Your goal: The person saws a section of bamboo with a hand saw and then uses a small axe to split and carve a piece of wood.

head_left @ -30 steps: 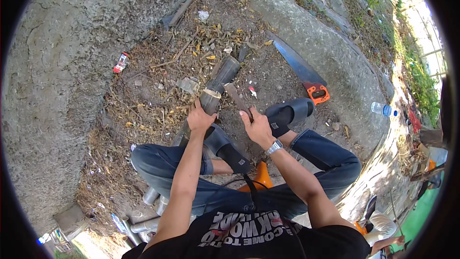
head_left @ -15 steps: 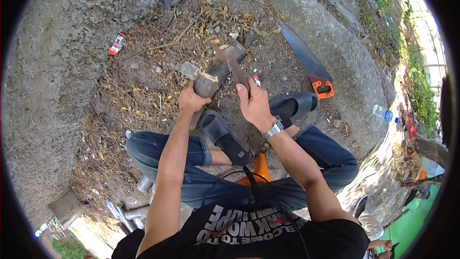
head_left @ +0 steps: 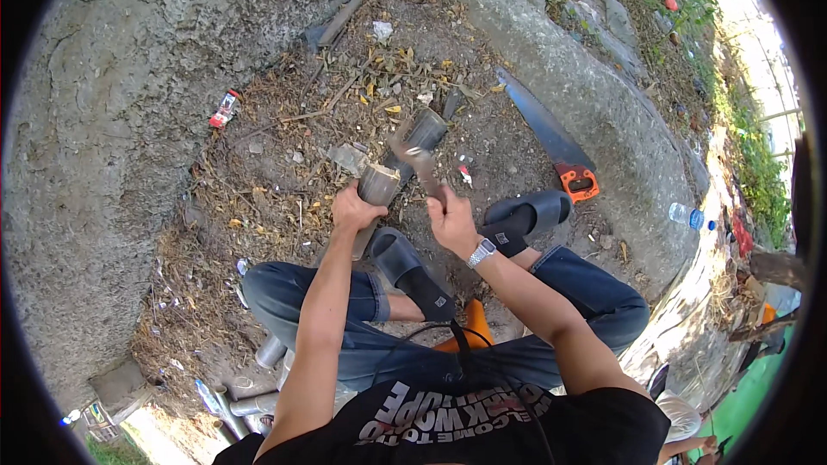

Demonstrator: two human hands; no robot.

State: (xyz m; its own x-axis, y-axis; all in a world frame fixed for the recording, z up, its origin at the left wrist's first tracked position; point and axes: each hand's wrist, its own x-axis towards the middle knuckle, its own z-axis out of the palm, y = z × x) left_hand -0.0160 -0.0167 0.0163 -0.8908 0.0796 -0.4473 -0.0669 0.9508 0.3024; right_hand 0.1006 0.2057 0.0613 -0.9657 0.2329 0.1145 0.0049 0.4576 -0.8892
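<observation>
My left hand point(head_left: 355, 209) is closed around a short grey-brown round piece of wood point(head_left: 377, 188), its rough pale end facing up. My right hand point(head_left: 454, 226) grips a short brown-handled tool point(head_left: 425, 174). The tool's far end is smeared by motion, so its exact kind is unclear. That end hangs just beyond and right of the pale wood end, apart from it. Behind it a dark round log point(head_left: 425, 128) lies on the ground, partly hidden by the tool.
A handsaw point(head_left: 576, 181) with an orange handle rests against the stone ledge point(head_left: 629, 142) at right. A rough wall point(head_left: 95, 146) rises on the left. My sandalled feet point(head_left: 405, 267) flank the work. A plastic bottle point(head_left: 686, 215) lies far right; metal-looking tubes point(head_left: 254, 403) lie lower left.
My right hand has come toward me with the tool, whose far end is now lower and closer to the pale wood end. My left hand keeps its hold. The whole view has shifted slightly.
</observation>
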